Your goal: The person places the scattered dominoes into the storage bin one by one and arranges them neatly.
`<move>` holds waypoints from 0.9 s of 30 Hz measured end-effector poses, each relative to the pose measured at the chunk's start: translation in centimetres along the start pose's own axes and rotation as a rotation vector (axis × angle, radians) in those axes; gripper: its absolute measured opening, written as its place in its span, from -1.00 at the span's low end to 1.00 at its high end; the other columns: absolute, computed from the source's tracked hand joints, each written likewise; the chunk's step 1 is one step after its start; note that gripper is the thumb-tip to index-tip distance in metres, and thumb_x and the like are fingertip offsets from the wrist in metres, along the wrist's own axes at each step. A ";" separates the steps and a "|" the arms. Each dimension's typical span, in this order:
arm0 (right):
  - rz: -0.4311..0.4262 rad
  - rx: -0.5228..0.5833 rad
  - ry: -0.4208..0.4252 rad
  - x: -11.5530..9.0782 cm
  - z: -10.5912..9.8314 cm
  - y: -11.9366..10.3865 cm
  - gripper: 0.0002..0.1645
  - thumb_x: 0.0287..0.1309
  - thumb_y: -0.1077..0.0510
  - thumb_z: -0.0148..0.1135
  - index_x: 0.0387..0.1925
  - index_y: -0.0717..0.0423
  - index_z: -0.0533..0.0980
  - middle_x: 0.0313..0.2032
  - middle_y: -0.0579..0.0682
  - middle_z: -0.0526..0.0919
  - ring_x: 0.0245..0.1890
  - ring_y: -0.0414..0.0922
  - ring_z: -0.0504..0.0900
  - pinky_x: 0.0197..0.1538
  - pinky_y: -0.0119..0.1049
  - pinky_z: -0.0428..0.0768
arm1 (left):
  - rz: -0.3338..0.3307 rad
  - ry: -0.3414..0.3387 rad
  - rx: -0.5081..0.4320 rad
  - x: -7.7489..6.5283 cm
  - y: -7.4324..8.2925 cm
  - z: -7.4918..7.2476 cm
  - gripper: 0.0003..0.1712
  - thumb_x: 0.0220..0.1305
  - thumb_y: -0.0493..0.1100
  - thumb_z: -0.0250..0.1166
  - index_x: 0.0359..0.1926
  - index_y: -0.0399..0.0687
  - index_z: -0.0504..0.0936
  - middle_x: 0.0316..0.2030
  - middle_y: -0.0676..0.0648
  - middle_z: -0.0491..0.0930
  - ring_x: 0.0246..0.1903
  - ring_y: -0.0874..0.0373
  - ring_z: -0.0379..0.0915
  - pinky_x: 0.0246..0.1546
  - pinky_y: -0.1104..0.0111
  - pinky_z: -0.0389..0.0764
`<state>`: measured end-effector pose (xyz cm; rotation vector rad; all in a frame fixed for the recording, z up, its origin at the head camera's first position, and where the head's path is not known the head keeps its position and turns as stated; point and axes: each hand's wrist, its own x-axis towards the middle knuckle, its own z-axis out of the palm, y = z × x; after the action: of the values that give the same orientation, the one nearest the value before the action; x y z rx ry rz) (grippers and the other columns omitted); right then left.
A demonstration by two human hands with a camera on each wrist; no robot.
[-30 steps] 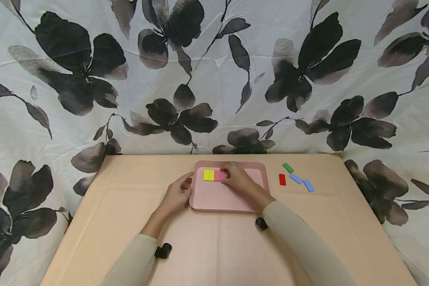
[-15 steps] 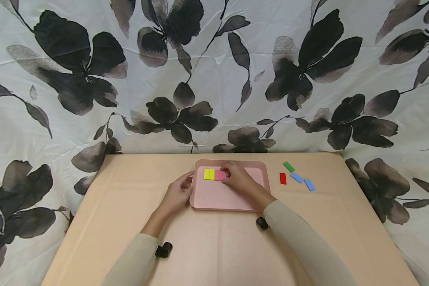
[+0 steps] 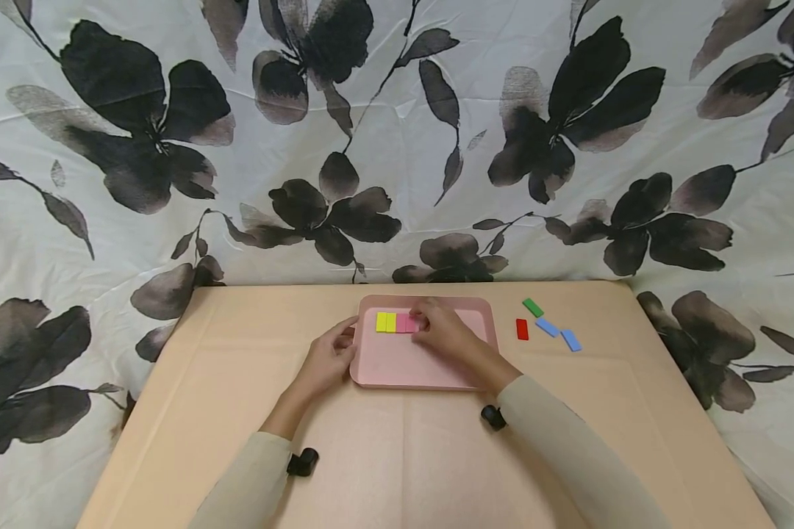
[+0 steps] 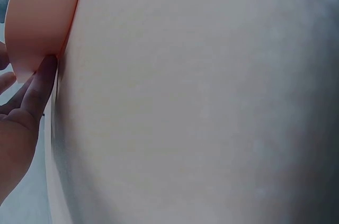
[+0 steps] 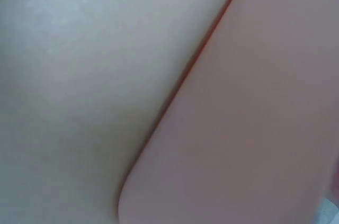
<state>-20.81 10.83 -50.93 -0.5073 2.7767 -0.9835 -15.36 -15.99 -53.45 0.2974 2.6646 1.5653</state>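
On the pink tray (image 3: pixel 423 367), two yellow tiles (image 3: pixel 386 322) lie side by side, with a pink tile (image 3: pixel 402 323) directly to their right. My right hand (image 3: pixel 440 330) reaches over the tray and pinches another pink tile (image 3: pixel 413 324) at the right end of this row, partly hidden by the fingers. At the tray's left side, my left hand (image 3: pixel 331 358) holds the rim. The left wrist view shows that hand (image 4: pixel 26 107) with its fingers around the tray's near corner. Mostly bare tray surface (image 5: pixel 228 128) fills the right wrist view, where the right hand's fingers are out of sight.
Right of the tray, a red tile (image 3: pixel 522 329), a green tile (image 3: pixel 532 307) and two blue tiles, one upper (image 3: pixel 547 327) and one lower (image 3: pixel 571 340), lie loose on the tan table (image 3: pixel 397 455). A floral cloth (image 3: pixel 384 132) hangs behind the table.
My right wrist and forearm have shifted slightly to the right, while the fingertips stay at the pink tile. The left hand keeps its place on the tray.
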 end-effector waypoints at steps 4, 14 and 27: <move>0.034 0.008 0.004 -0.8 -0.8 -0.2 -0.44 0.16 0.18 0.52 0.19 0.14 0.59 -0.02 0.01 0.61 -0.14 -0.11 0.58 -0.01 -0.28 0.68 | -0.005 0.002 -0.004 0.0 0.0 0.0 -0.35 0.36 -0.37 0.23 0.46 -0.08 0.44 0.10 -0.21 0.63 -0.03 -0.01 0.61 0.06 0.13 0.62; -0.008 0.056 0.060 -3.3 -3.8 0.3 -0.42 0.15 0.16 0.54 0.21 0.09 0.61 0.03 0.07 0.66 -0.11 -0.07 0.62 0.02 -0.20 0.72 | -0.004 0.006 0.008 -0.1 0.0 0.0 -0.35 0.36 -0.38 0.23 0.46 -0.08 0.44 0.10 -0.20 0.64 -0.04 0.00 0.61 0.05 0.17 0.63; -0.035 0.098 0.183 -7.1 -8.4 3.2 -0.44 0.16 0.19 0.52 0.20 0.13 0.59 0.08 0.16 0.64 -0.06 0.00 0.70 0.06 -0.04 0.71 | -0.018 0.007 -0.002 0.0 0.1 0.0 -0.35 0.35 -0.39 0.23 0.45 -0.09 0.45 0.08 -0.20 0.64 -0.05 0.01 0.60 0.04 0.20 0.64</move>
<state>-17.18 20.56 -46.25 -0.4750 2.8678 -1.2244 -15.34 -15.96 -53.37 0.2679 2.6635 1.5671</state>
